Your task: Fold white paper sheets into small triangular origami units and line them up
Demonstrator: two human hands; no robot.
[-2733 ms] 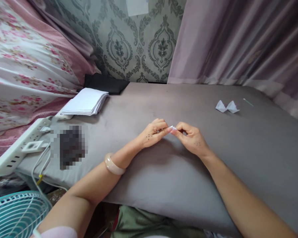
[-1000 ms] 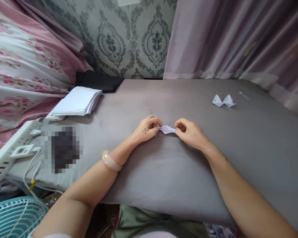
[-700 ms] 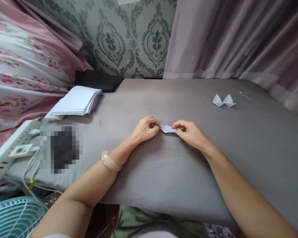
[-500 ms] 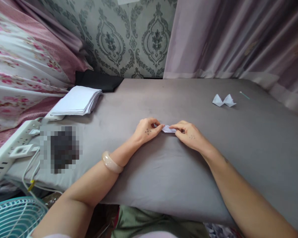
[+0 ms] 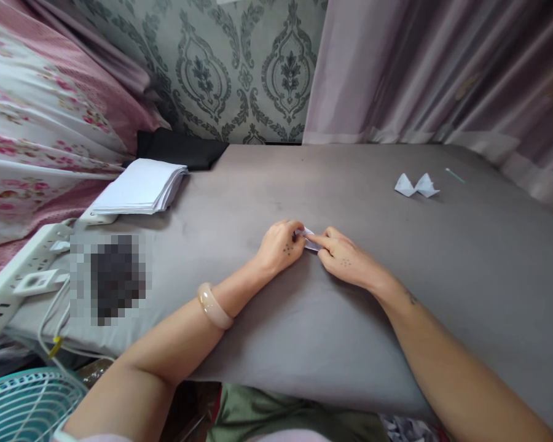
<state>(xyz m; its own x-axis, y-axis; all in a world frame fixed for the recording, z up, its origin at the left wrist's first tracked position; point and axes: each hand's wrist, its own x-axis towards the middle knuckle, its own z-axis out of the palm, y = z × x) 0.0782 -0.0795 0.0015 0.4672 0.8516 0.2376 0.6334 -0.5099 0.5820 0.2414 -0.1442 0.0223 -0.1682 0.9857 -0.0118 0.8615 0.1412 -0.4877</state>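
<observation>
A small folded white paper [image 5: 312,244] is held between my two hands above the middle of the grey-covered table [image 5: 267,331]. My left hand [image 5: 283,247] pinches its left end, with the fingers curled and partly hiding it. From the other side my right hand [image 5: 345,255] grips the right end, its index finger stretched across the paper toward the left thumb. Much of the paper is covered by the fingers. Farther back on the right stands a folded white paper shape with two peaks [image 5: 417,186].
A stack of white paper sheets [image 5: 141,186] lies at the back left, beside a black folded item [image 5: 179,147]. Along the left edge run a white power strip [image 5: 23,276] and cables. A thin green-and-white stick [image 5: 455,175] lies back right; a teal fan [image 5: 30,405] stands lower left.
My hands have come closer together, and the paper is tilted down to the right. My right index finger now reaches across it to the left thumb.
</observation>
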